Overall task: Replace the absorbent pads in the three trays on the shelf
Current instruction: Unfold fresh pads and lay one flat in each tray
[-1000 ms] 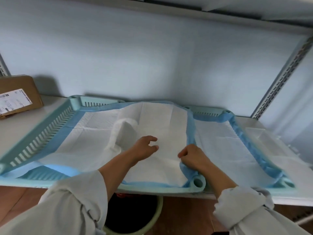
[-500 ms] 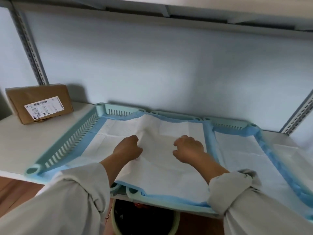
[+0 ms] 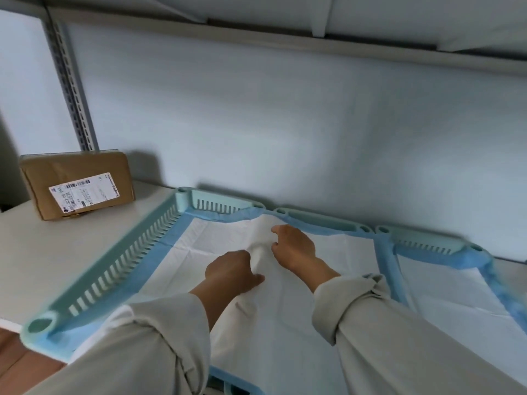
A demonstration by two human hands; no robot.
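Now both hands have moved from the front-right edge of the white absorbent pad with blue border (image 3: 285, 323) to its middle-left, over the seam between the left mint-green slatted plastic tray (image 3: 119, 269) and the middle tray (image 3: 322, 222). The view has also swung left.

The left hand (image 3: 232, 273) is curled, knuckles down, gripping a raised fold of the pad. The right hand (image 3: 293, 248) is curled on the same ridge just behind it, pinching the sheet.

The pad lies inside the trays on the white shelf (image 3: 42, 252), overlapping the left pad (image 3: 182, 269). The right tray (image 3: 427, 243) already holds a flat pad.

My read: this pad is still being spread and seated, so the swap isn't finished.

Writing: the brown cardboard parcel (image 3: 77, 183) at the back left carries a white shipping label (image 3: 84, 193) with a barcode; its text is too small to read. No brand is visible.
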